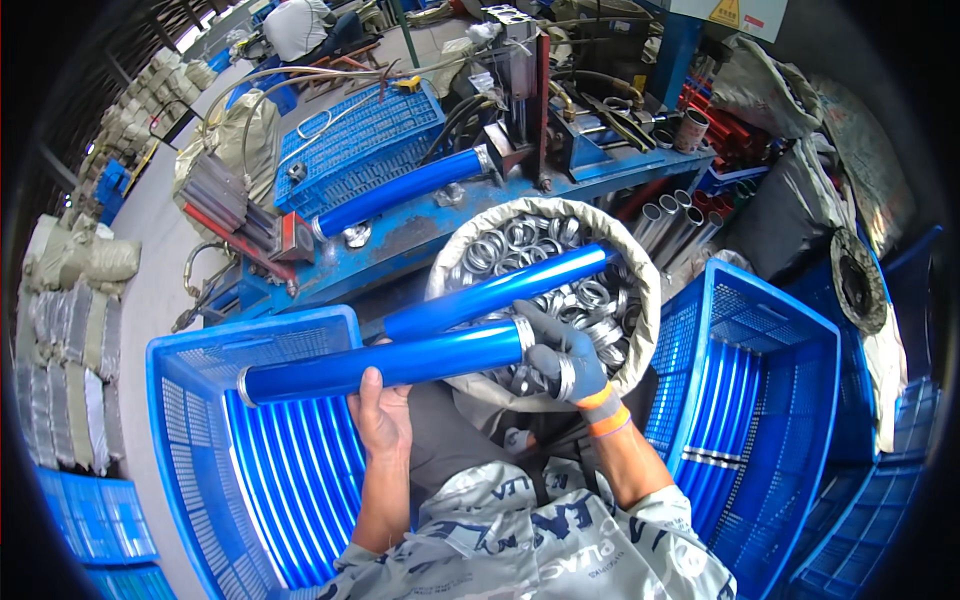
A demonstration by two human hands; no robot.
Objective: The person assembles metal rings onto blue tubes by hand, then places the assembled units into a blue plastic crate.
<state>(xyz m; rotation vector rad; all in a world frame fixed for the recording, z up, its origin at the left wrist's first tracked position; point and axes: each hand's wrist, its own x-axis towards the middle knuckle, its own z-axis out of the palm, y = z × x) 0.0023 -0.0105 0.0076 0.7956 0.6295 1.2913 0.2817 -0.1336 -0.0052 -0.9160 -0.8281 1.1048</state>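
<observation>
My bare left hand (381, 415) is closed around a shiny blue tube (390, 362), thumb on its near side, fingers partly hidden behind. A silver ring (243, 387) sits on the tube's left end and another silver ring (524, 338) on its right end. My right hand (565, 360), in a grey glove with an orange cuff, reaches its index finger to that right end. Between its other fingers and palm is a loose metal ring (567, 378). Just beyond, a second blue tube (495, 290) lies across a sack (445, 243) full of metal rings (515, 240).
Blue crates holding blue tubes stand at left (165, 375) and right (822, 350). Ahead, a blue workbench (405, 255) carries a machine (520, 90) with another blue tube (405, 190) set in it. Bare metal pipes (668, 215) stand right of the sack.
</observation>
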